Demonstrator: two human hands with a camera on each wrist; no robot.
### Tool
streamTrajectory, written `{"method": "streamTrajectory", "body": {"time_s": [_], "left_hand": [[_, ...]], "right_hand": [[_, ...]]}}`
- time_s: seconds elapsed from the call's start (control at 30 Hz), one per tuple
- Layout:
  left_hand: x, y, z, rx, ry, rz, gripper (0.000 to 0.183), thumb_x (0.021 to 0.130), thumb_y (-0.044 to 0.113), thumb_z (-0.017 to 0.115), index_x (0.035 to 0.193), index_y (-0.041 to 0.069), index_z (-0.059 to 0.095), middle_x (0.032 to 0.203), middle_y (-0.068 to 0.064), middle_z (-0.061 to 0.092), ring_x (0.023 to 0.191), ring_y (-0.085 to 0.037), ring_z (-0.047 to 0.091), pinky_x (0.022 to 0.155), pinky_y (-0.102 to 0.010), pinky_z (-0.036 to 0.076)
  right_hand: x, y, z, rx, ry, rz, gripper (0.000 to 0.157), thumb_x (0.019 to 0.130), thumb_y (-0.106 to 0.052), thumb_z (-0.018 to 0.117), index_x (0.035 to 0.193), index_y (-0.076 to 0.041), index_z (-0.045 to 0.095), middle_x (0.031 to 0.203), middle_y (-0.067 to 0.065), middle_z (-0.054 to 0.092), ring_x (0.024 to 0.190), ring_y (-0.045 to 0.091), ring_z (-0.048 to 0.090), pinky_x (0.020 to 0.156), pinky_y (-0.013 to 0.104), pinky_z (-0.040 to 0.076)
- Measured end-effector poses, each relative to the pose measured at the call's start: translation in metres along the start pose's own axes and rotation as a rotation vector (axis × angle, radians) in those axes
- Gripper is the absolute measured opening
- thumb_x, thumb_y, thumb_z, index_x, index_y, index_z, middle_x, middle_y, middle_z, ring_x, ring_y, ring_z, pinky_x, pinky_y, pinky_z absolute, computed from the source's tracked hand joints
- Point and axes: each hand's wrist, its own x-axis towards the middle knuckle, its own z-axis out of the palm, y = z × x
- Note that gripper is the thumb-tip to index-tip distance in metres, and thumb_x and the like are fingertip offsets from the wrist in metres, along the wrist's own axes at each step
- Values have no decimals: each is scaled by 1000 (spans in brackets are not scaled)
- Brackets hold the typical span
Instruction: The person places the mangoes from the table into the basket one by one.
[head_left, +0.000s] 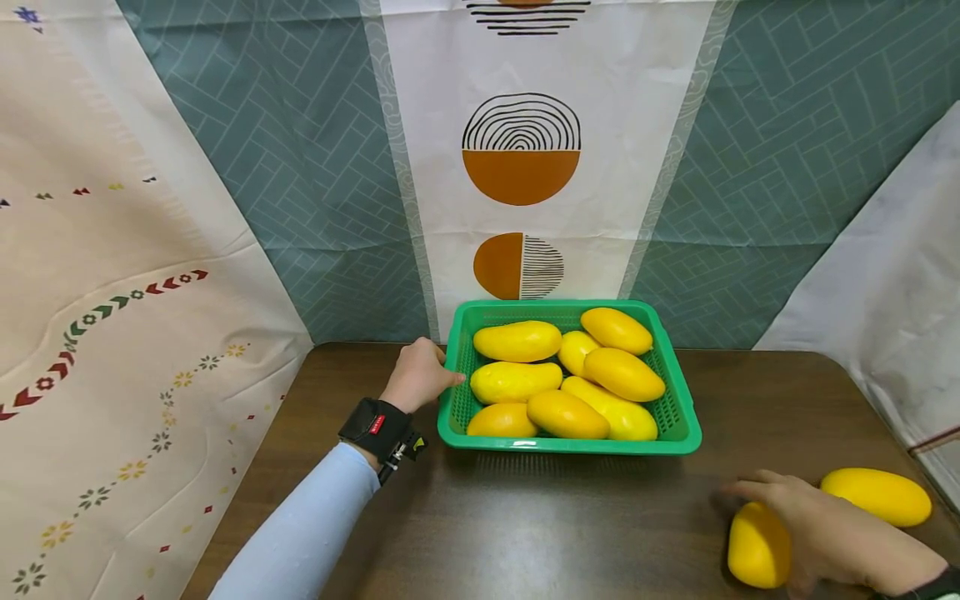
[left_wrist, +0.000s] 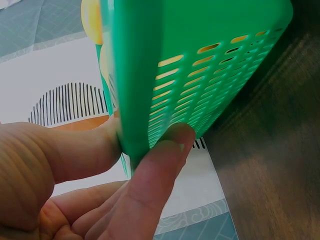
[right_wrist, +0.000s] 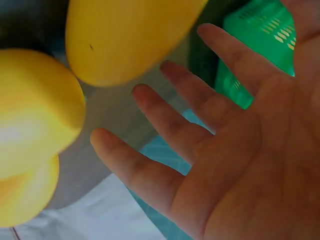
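Note:
A green plastic basket [head_left: 570, 446] holds several yellow mangoes [head_left: 625, 375] near the back of the table. At its left side, my left hand [head_left: 420, 375] pinches the rim; in the left wrist view the thumb lies on one side of the basket wall [left_wrist: 137, 75] and a finger on the slotted outer side. My right hand [head_left: 821, 525] is at the front right, beside a loose mango [head_left: 757, 550]. The right wrist view shows its fingers [right_wrist: 160, 167] extended and spread, with mangoes [right_wrist: 130, 40] just beyond the fingertips and nothing in the palm.
Another mango [head_left: 877, 496] lies on the table behind the right hand, near the right edge. The dark wooden table [head_left: 570, 525] extends in front of the basket. Patterned cloth [head_left: 525, 167] hangs right behind it, with pale cloth at both sides.

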Motion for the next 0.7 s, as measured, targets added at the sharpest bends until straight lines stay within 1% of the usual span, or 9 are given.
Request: {"method": "streamTrajectory", "body": {"time_s": [0.07,0.17,0.27,0.33,0.37,0.5,0.63,0.7], "left_hand": [[0,0,0,2,2,-2,27,75,24,79,87,1,72,72,-9,68,44,-17,61,46,-26,52],[0,0,0,7,4,-3,27,75,24,79,87,1,72,73,-9,68,45,-17,61,46,-26,52],[0,0,0,9,6,-6,27,75,25,79,87,1,72,74,-9,68,45,-17,60,46,-26,52],[0,-1,0,6,5,-8,27,75,24,79,88,1,72,74,-9,68,45,-17,61,46,-25,52],[0,-1,-1,4,6,-8,27,75,24,79,88,1,72,75,-10,68,45,-17,61,46,-25,52],[-1,0,-1,1,6,-12,27,76,24,78,89,1,72,75,-10,68,46,-17,61,46,-25,52],[-1,0,-1,0,1,-13,28,76,24,78,90,1,72,76,-10,68,46,-18,61,46,-25,52],[-1,0,-1,-4,-3,-12,28,76,25,78,90,1,72,76,-10,69,48,-21,63,46,-26,52]], "right_hand": [[0,0,4,-13,12,-18,106,27,-13,95,124,-27,54,130,7,48,112,34,49,75,51,52],[0,-2,10,-37,43,-26,101,29,-8,93,120,-30,56,127,2,50,109,28,52,72,45,53],[1,-4,11,-37,49,-31,99,30,-7,93,119,-29,57,127,3,51,108,28,53,72,46,53],[4,-7,10,-26,36,-24,97,30,-8,93,119,-26,58,126,4,52,107,27,54,74,49,53],[6,-7,9,-17,27,-22,96,30,-9,94,118,-24,58,124,5,53,105,27,54,75,51,52],[11,-10,5,-14,6,-9,88,34,-21,95,116,-23,60,117,1,57,98,21,55,81,55,50],[14,-10,4,-5,13,-17,85,39,-31,93,117,-21,60,119,0,59,98,20,56,83,56,49],[15,-10,4,8,20,-21,84,42,-34,92,118,-19,60,120,0,60,100,20,57,85,56,48]]}}
